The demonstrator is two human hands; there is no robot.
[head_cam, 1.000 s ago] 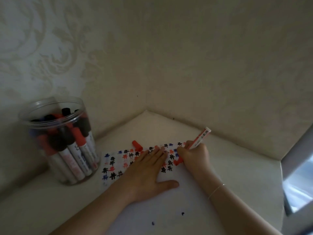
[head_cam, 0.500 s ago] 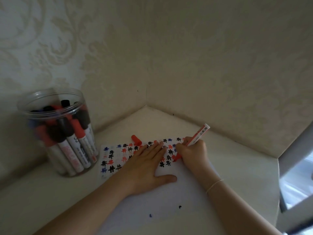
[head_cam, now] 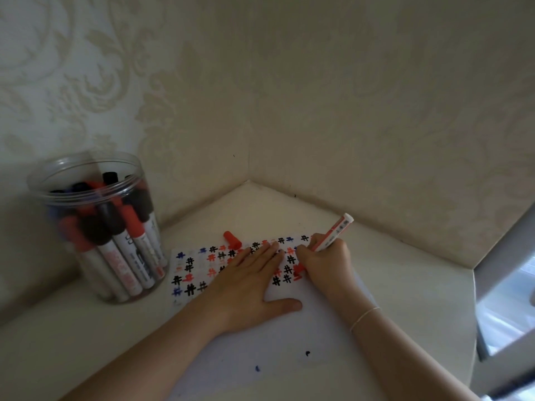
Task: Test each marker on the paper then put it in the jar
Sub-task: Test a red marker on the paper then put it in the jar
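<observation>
A white sheet of paper (head_cam: 278, 342) lies on the corner table, its far part covered with several black, red and blue hash marks. My left hand (head_cam: 254, 282) rests flat on the paper with straight fingers. My right hand (head_cam: 327, 264) grips a red marker (head_cam: 333, 234), whose red tip touches the paper beside the marks. The marker's red cap (head_cam: 232, 239) lies loose at the paper's far edge. A clear plastic jar (head_cam: 98, 227) at the left holds several capped red, black and blue markers.
Patterned beige walls close in the table corner behind the paper. A window frame (head_cam: 503, 279) runs along the table's right edge. Two small ink spots (head_cam: 307, 353) sit on the near part of the paper.
The red marker's tip has shifted slightly on the paper, beside the marks. My left hand stays flat on the sheet. The view has tilted slightly.
</observation>
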